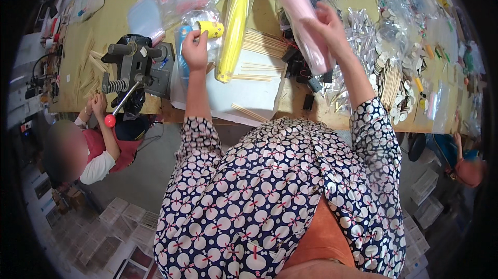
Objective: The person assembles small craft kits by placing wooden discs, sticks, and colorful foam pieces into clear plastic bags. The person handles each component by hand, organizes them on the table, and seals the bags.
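My left hand [195, 52] is closed on a small yellow printed roll [211, 29], pinched between thumb and fingers. Beside it a long yellow bundle [233, 35] in clear plastic lies over a white sheet [248, 94]. On the right, my right hand [331, 29] grips the edge of a long pink bundle [300, 17] in clear plastic, its thumb across the wrapping. That bundle slants over the table, its far end cut off by the picture's top edge. Thin wooden sticks [262, 43] lie between the two bundles, some loose on the sheet.
A dark hand press [155, 69] with a red-knobbed lever stands at left. Small black boxes [296, 64] sit under the pink bundle. White discs [399, 92] and sticks are heaped at right. Co-workers sit left [98, 147] and far right [459, 157]; crates [122, 214] stand on the floor.
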